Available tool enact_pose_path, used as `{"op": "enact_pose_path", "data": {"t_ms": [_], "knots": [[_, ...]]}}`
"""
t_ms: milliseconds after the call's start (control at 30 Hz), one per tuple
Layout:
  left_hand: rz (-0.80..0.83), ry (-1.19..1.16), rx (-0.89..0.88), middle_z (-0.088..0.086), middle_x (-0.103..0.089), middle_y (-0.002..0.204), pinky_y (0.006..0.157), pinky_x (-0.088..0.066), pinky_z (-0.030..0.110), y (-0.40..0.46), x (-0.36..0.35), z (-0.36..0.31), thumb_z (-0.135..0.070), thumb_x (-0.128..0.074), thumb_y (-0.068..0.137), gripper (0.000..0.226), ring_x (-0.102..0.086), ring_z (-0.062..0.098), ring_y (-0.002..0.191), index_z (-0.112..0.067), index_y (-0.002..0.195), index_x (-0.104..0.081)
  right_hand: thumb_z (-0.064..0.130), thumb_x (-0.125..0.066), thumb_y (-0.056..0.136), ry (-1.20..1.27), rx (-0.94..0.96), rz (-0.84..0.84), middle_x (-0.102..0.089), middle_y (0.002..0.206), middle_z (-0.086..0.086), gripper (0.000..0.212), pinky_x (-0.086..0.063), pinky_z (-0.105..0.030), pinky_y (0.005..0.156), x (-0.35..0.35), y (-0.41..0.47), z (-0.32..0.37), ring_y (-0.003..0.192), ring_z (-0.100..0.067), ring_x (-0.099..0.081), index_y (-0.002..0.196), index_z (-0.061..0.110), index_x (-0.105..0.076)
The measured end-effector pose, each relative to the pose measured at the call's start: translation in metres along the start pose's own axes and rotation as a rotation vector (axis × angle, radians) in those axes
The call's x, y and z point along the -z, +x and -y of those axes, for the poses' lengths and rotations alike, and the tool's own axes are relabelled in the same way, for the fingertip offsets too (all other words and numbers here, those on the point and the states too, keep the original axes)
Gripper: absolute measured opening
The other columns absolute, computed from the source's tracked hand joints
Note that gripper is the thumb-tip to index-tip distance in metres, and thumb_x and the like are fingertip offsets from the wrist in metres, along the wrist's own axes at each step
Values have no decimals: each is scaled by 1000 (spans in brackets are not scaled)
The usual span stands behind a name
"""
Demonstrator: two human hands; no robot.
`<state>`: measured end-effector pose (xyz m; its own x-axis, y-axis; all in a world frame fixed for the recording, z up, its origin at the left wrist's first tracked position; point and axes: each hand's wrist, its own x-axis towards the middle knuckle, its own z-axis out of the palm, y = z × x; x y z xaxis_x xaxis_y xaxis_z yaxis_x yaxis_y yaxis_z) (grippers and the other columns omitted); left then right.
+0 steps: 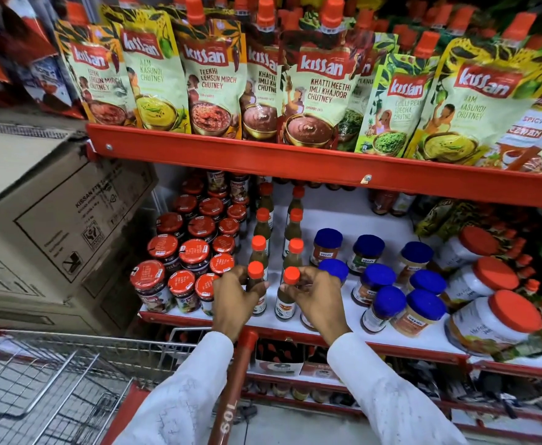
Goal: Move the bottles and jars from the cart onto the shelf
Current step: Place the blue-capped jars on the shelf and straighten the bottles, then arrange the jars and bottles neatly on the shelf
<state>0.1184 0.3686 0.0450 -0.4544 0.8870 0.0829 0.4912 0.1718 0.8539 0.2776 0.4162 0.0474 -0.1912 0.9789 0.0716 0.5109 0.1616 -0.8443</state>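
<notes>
While each hand (234, 297) (314, 293) grips a sauce bottle (258, 284) (287, 297), red-lidded jars (183, 252) left, blue-lidded jars (388, 284) right.

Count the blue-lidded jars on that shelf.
8 blue-lidded jars: three in the back row; three in the middle row; two in front. The right hand may hide more.

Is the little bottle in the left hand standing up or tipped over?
Standing up: the bottle has its orange cap on top.
</notes>
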Motion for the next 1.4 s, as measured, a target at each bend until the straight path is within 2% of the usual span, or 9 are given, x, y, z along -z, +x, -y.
{"op": "enact_pose_path", "data": {"t_ms": [100,233,400,600,933,1067,1200,1267,1400], "knots": [[11,-2,-16,-10,-71,74,67,-45,16,-1,1,1,-22,-83,72,15,-64,-4,73,-21,77,-69,16,-79,78,-22,6,18,-76,88,4,23,-54,-22,78,1,-1,0,81,-6,-69,99,20,-74],[28,25,-27,-7,-75,82,76,-52,23,-2,-1,3,-23,-82,73,16,-70,9,79,-18,84,-72,10,-76,79,-48,24,43,-75,87,4,22,-52,-19,76,5,-3,0,81,-4,-67,96,22,-73],[55,45,-17,-9,-76,82,79,-60,38,-1,-1,3,-27,-82,71,19,-71,10,81,-20,85,-72,7,-74,80,-93,37,47,-75,87,3,22,-51,-19,76,5,-4,1,82,-9,-67,96,22,-72],[78,63,3,-9,-75,82,79,-60,41,-1,0,3,-29,-82,71,19,-71,12,83,-22,84,-71,11,-76,80,-76,40,30,-75,89,3,26,-54,-24,80,6,-6,1,83,-10,-68,101,24,-71],[100,91,6,2,-77,89,78,-52,28,1,1,-2,-17,-83,72,21,-71,18,87,-14,90,-73,10,-77,79,-70,18,29,-76,90,3,29,-56,-24,83,8,-8,4,83,-9,-69,106,21,-72],[115,101,35,4,-76,101,86,-53,31,-2,7,-6,-16,-86,69,40,-69,22,100,-15,106,-70,11,-79,77,-44,-8,86,-70,93,7,40,-46,-5,74,16,-6,3,80,5,-61,116,20,-69],[-31,90,-44,2,-70,121,96,-50,29,-21,13,-28,-6,-75,74,53,-64,22,114,-17,124,-62,4,-80,75,-16,-53,123,-69,113,-1,58,-53,-15,82,39,-12,-7,96,-11,-64,128,16,-61],[-161,76,-125,-2,-69,116,92,-53,32,-36,7,-46,-4,-68,74,46,-65,21,106,-24,116,-65,2,-78,76,-29,-65,87,-70,111,-3,54,-53,-10,73,61,-22,-19,93,-15,-65,126,16,-62],[-174,38,-238,-7,-65,94,71,-46,11,-63,-31,-81,-5,-65,74,30,-61,10,80,-23,97,-70,3,-74,79,-128,-60,-66,-73,103,0,43,-56,-20,77,117,-41,-52,86,-13,-68,119,18,-67]]}}
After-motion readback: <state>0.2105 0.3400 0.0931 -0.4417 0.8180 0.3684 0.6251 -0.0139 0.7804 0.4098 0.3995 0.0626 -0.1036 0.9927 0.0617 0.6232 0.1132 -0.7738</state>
